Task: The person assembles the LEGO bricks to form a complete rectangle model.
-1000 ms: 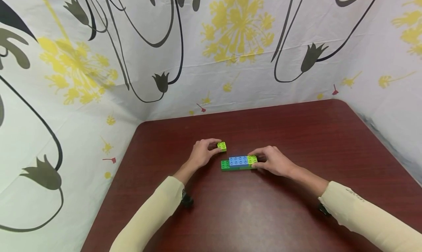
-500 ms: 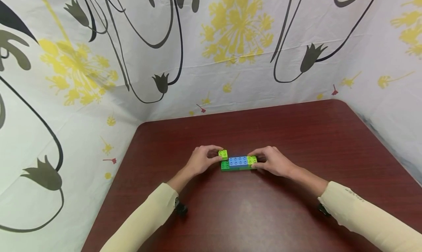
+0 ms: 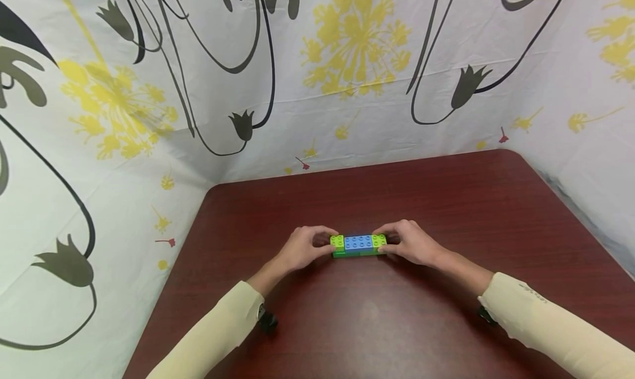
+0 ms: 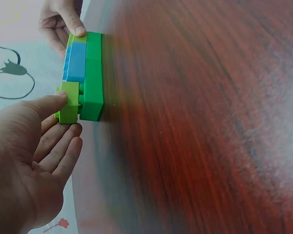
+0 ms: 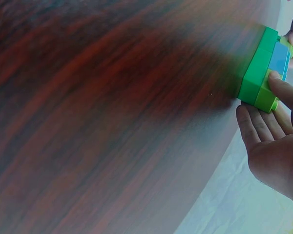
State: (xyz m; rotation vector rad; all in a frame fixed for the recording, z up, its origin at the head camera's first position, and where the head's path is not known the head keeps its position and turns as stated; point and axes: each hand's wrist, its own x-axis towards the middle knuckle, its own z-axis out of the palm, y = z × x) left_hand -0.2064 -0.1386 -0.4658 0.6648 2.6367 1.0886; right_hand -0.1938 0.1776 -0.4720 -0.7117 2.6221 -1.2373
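My left hand [image 3: 301, 249] pinches a small lime-green toy brick [image 4: 69, 102] between thumb and fingers. The brick sits over the left end of a green brick base [image 4: 93, 87], beside a blue brick [image 3: 359, 242]; in the left wrist view a thin gap with green studs shows between it and the base. At the other end, my right hand [image 3: 414, 243] grips a second lime-green brick [image 5: 267, 92] on the same base. The blue brick lies between the two lime-green ones, studs up. Most of the base is hidden from above by the upper bricks.
The dark red wooden table [image 3: 377, 313] spreads around the bricks. A white cloth [image 3: 317, 81] with printed flowers hangs behind the table and along its sides. Dark straps show at both wrists, below the pale sleeves [image 3: 218, 324].
My left hand has brought its lime-green brick from behind the row toward me and down over the bare left end of the green base. The right hand has stayed in place.
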